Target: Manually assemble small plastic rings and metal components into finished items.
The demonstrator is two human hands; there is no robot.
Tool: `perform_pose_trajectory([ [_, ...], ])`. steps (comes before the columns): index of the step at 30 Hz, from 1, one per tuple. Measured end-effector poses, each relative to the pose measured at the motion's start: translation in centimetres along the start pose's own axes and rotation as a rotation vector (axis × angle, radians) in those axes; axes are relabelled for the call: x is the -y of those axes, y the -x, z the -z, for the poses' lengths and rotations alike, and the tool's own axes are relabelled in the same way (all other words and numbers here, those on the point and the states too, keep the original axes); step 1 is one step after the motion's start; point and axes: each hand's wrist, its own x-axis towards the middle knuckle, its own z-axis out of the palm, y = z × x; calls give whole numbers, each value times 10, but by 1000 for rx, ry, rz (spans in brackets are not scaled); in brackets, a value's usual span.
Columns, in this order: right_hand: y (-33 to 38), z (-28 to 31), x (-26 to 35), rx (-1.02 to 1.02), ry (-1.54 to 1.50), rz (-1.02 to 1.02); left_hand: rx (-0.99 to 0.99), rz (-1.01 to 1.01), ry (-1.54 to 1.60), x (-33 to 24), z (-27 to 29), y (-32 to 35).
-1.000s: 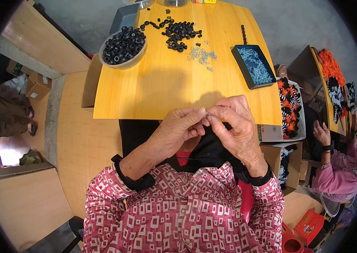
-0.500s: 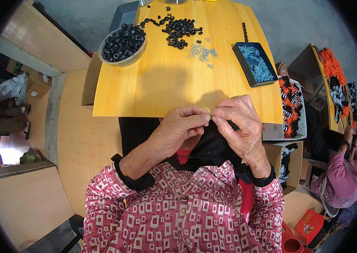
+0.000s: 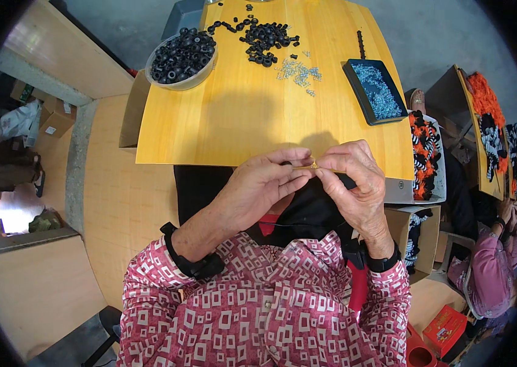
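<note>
Rings (image 3: 266,38) and bowl (image 3: 180,56) lie beyond hands (image 3: 307,183).

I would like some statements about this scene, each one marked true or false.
1. Both hands, left hand and right hand, meet at a small part pinched by the fingers. True.
2. The bowl holds orange rings. False: the rings are black.
3. The dark tray holds small silvery pieces. True.
4. The wooden table is bare. False: loose black rings and silvery pieces lie on it.
</note>
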Motion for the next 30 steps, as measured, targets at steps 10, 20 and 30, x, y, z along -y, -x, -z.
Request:
perform_pose_trajectory([
  [10,7,2,10,-26,5,-33,-10,31,-138,-2,4,10],
  [20,13,1,16,-84,-20,-49,73,-143,-257,4,-4,14],
  [30,15,-2,20,-89,-52,-50,-15,-60,-110,1,5,17],
])
